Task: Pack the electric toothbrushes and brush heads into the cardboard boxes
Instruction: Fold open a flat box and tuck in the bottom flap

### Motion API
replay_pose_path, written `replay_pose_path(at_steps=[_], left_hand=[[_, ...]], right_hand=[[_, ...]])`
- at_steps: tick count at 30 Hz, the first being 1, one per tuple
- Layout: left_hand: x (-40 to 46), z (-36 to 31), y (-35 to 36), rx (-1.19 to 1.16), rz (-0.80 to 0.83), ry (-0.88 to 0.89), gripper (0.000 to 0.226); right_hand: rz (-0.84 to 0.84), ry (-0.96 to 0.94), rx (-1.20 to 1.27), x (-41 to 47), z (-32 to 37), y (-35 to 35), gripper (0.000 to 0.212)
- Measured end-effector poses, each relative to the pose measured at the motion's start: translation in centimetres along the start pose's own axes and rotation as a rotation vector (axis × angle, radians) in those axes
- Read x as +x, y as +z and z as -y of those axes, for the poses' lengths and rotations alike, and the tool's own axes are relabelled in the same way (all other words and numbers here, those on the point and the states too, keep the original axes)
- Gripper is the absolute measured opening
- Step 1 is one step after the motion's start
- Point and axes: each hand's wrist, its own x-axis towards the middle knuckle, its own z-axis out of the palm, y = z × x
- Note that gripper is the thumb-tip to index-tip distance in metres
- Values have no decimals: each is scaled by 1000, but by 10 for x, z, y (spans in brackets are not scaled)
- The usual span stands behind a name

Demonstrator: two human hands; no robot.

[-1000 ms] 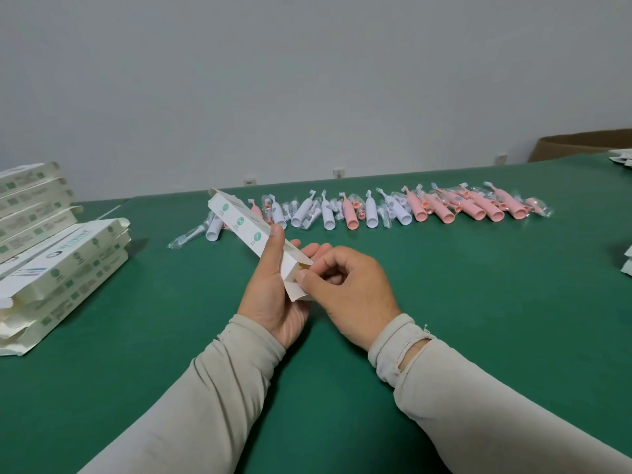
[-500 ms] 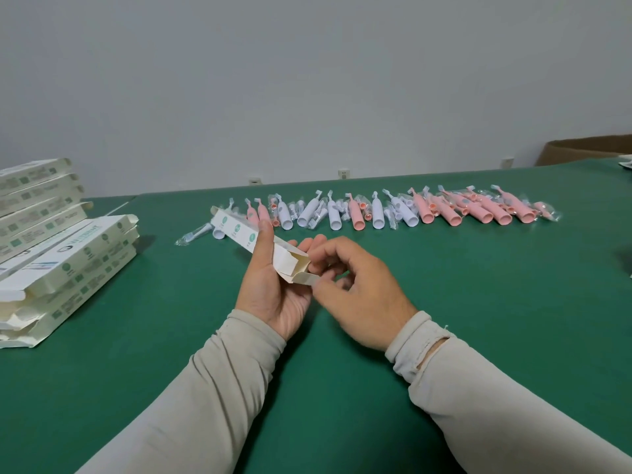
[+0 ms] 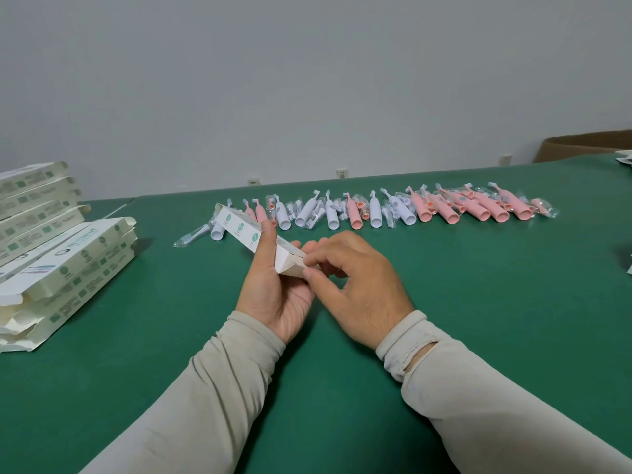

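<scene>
Long white cardboard box with green round marks (image 3: 260,241) now lower and flatter over the green table (image 3: 478,302) than a second ago, near end flaps folded in from hanging open, right hand (image 3: 355,285) shifted to pinch that end closed, left hand (image 3: 273,289) lower with it

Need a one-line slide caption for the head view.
Left hand holds a cardboard box while right hand folds its end flap.

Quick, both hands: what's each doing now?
Left hand: grips the cardboard box.
Right hand: pinches the box's end flap.
</scene>
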Motion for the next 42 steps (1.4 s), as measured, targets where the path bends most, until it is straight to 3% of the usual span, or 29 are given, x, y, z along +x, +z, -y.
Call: replay_pose_path(at_steps=[3,7,12,23,28,32,35,37,38,40,42], left_hand=[[0,2,-1,8,8,20,45],[2,0,-3,30,8,11,63],[2,-1,-2,26,0,9,68],[-3,-1,1,90,41,-64,53],[-9,-1,4,144,81,-150,69],[-11,0,4,151,49,-176,65],[-11,0,5,153,5,-143,63],[-9,-3,4,306,-90,-22,62],[-7,-6,3,491,-153,78,59],[-3,-15,-8,1096,-246,334,54],[0,-24,-23,1664,-235,504,55]], right_hand=[[-5,12,1,0,-1,-1,9],[-7,38,10,0,-2,-1,8],[-6,39,30,0,-3,-2,11],[8,50,-31,1,-2,-7,5],[11,82,-48,3,-1,-11,7],[-33,161,-67,2,-1,-12,22],[50,208,22,6,-5,-15,14],[52,279,214,11,-9,-19,18],[8,338,280,13,-12,-21,21],[-121,472,350,18,-19,-27,18],[-242,601,442,22,-24,-34,12]])
